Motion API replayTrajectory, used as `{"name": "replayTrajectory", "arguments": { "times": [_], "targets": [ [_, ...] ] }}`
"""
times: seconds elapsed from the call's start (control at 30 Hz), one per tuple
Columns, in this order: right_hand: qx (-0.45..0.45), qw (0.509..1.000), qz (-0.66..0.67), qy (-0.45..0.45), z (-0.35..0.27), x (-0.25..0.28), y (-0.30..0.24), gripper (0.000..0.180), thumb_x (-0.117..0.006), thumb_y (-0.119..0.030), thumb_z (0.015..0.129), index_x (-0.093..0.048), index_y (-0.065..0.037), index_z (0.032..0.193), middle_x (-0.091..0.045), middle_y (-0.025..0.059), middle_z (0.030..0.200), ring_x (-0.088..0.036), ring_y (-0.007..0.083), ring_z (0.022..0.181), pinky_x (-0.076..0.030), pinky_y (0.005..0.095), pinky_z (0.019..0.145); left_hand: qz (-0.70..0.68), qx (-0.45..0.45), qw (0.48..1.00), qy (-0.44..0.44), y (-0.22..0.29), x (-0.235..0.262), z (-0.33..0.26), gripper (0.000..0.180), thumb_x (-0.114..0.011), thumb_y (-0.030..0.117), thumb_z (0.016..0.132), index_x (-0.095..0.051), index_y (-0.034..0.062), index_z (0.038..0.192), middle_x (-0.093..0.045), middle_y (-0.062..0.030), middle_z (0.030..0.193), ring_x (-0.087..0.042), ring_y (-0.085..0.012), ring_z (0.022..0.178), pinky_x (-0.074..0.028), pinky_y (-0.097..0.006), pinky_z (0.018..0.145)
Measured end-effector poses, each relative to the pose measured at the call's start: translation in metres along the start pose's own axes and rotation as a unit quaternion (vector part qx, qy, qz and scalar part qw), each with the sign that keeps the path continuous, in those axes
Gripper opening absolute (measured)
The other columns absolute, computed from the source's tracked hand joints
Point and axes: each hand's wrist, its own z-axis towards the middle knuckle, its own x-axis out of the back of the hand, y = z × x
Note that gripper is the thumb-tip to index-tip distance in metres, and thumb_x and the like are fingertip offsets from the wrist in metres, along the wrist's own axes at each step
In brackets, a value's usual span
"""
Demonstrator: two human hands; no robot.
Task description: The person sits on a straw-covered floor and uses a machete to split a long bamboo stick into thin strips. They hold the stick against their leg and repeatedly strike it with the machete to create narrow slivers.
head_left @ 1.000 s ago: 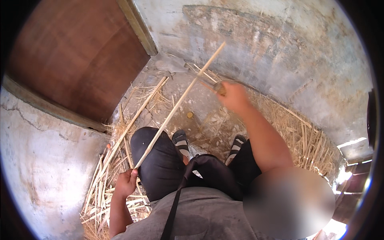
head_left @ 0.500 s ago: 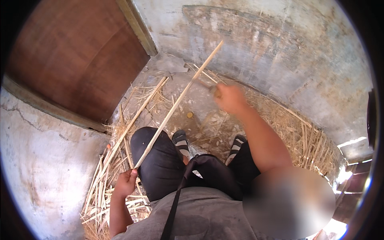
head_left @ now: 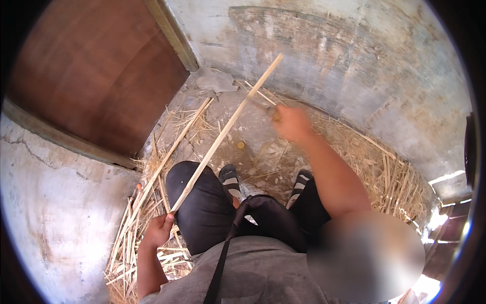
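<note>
A long pale strip of split wood or bamboo (head_left: 220, 137) slants from lower left up toward the far wall, passing over my left knee. My left hand (head_left: 158, 230) is closed on its near end. Toward the strip's far part, my right hand (head_left: 291, 123) grips the handle of a knife (head_left: 264, 107). The blade is thin and smeared, and its tip meets or nearly meets the strip's edge; I cannot tell whether it cuts in.
Pale strips and splinters (head_left: 147, 202) lie along the left wall, with a heap of shavings (head_left: 390, 177) at right. A small yellow round thing (head_left: 241, 145) is on the floor between my feet. A brown door panel (head_left: 101, 71) stands at upper left, and a stained wall (head_left: 329, 61) ahead.
The strip's far end has dipped very slightly. My right hand and the knife stay close to the same place on the strip; my left hand has barely moved.
</note>
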Motion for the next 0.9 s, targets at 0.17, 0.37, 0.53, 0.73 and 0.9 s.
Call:
{"name": "replayTrajectory", "arguments": {
  "times": [0.17, 0.37, 0.53, 0.73, 0.9],
  "targets": [
    [0.287, 0.931, -0.202, -0.099, -0.025, -0.006, -0.06, 0.026, -0.075, -0.026, 0.087, -0.069, -0.01, 0.106, -0.072, 0.0158, 0.085, -0.071, 0.0356, 0.076, -0.057, 0.0442, 0.069, 0.03, -0.046, 0.998, 0.011, 0.009, 0.003, -0.006, 0.064, -0.049, 0.056, 0.106, -0.066, -0.0036, 0.089, -0.056, -0.0114, 0.063, -0.052, -0.0203, 0.061, -0.046, -0.039, 0.061],
    [-0.103, 0.994, 0.03, 0.019, 0.005, 0.002, -0.006, 0.024, -0.068, -0.018, 0.084, -0.069, -0.011, 0.106, -0.074, 0.0183, 0.093, -0.072, 0.0382, 0.09, -0.057, 0.0466, 0.078, 0.021, -0.055, 0.996, 0.065, 0.007, -0.013, -0.006, 0.062, -0.049, 0.055, 0.106, -0.069, -0.0039, 0.097, -0.057, -0.0139, 0.061, -0.055, -0.0222, 0.059, -0.048, -0.039, 0.06],
    [0.048, 0.996, -0.065, -0.048, -0.013, -0.002, -0.03, 0.026, -0.07, -0.021, 0.084, -0.069, -0.01, 0.107, -0.073, 0.0191, 0.09, -0.071, 0.0407, 0.087, -0.056, 0.049, 0.078, 0.015, -0.038, 0.998, 0.039, 0.002, -0.01, -0.002, 0.065, -0.048, 0.057, 0.105, -0.069, -0.004, 0.097, -0.058, -0.0148, 0.062, -0.059, -0.0245, 0.061, -0.049, -0.04, 0.061],
    [0.101, 0.987, -0.071, -0.102, -0.017, -0.003, -0.033, 0.03, -0.071, -0.023, 0.084, -0.069, -0.006, 0.108, -0.074, 0.0191, 0.094, -0.071, 0.0414, 0.086, -0.056, 0.0488, 0.08, 0.139, -0.088, 0.983, 0.086, 0.007, -0.003, -0.008, 0.056, -0.051, 0.051, 0.105, -0.068, 0.0001, 0.088, -0.062, -0.0242, 0.065, -0.064, -0.0446, 0.064, -0.049, -0.049, 0.06],
    [-0.096, 0.994, 0.003, 0.043, 0.008, 0.017, 0.014, 0.03, -0.072, -0.024, 0.084, -0.07, -0.006, 0.108, -0.074, 0.0186, 0.096, -0.072, 0.0387, 0.09, -0.056, 0.0469, 0.082, 0.153, -0.087, 0.978, 0.11, 0.013, -0.005, -0.006, 0.053, -0.053, 0.049, 0.104, -0.068, 0.001, 0.087, -0.063, -0.0263, 0.068, -0.064, -0.049, 0.069, -0.049, -0.052, 0.061]
  ]
}}
